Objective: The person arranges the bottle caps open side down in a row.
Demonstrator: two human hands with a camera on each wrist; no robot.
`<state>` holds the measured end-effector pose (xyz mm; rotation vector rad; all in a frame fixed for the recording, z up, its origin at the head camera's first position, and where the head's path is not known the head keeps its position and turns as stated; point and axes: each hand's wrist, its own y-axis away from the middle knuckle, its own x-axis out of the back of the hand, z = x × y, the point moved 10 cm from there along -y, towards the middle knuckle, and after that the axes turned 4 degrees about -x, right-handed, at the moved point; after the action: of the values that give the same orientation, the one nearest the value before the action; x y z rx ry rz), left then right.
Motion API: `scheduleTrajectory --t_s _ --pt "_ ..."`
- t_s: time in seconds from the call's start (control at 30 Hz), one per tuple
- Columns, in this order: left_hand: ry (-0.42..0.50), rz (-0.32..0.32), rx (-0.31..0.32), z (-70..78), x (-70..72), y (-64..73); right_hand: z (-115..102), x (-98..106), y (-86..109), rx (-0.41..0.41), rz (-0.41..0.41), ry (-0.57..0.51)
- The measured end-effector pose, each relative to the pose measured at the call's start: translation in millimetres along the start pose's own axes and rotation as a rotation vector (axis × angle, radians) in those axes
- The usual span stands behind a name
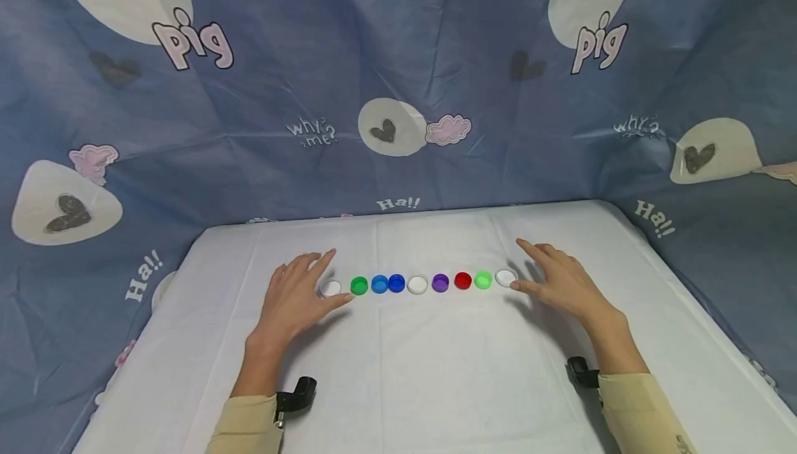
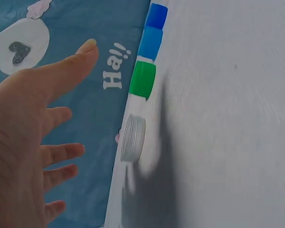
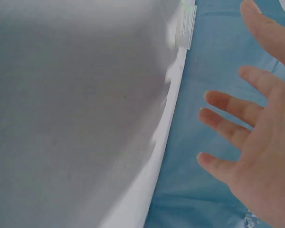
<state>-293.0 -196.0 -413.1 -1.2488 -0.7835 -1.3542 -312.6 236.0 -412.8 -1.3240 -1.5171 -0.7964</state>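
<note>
Small round bottle caps lie in a row across the white table. At the left end, a whitish cap (image 1: 332,289) sits between the spread thumb and index finger of my left hand (image 1: 292,302), which holds nothing. A green cap (image 1: 359,286) is just beyond the thumb tip. Light blue (image 1: 380,284), dark blue (image 1: 396,283), white (image 1: 417,285), purple (image 1: 440,283), red (image 1: 463,281) and light green (image 1: 483,280) caps follow. My right hand (image 1: 566,284) has its fingers apart beside the right-end white cap (image 1: 506,278); nothing is in it.
The white tablecloth (image 1: 448,364) covers the table. Behind and at the sides hangs a blue printed cloth (image 1: 411,46). Black wrist mounts (image 1: 297,396) stick out from the cuffs of both beige sleeves (image 1: 644,405).
</note>
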Motion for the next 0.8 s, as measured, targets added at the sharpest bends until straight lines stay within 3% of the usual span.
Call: scheduleTrajectory --t_s 0.37,0.8 --pt "0.016 -0.001 -0.038 27.5 -0.7 -13.3 -2 -1 -1.1 -0.031 -0.022 -0.010" --pt "0.029 -0.017 -0.076 54.4 -11.8 -26.3 -1 -2 -4.7 -0.034 -0.043 -0.019"
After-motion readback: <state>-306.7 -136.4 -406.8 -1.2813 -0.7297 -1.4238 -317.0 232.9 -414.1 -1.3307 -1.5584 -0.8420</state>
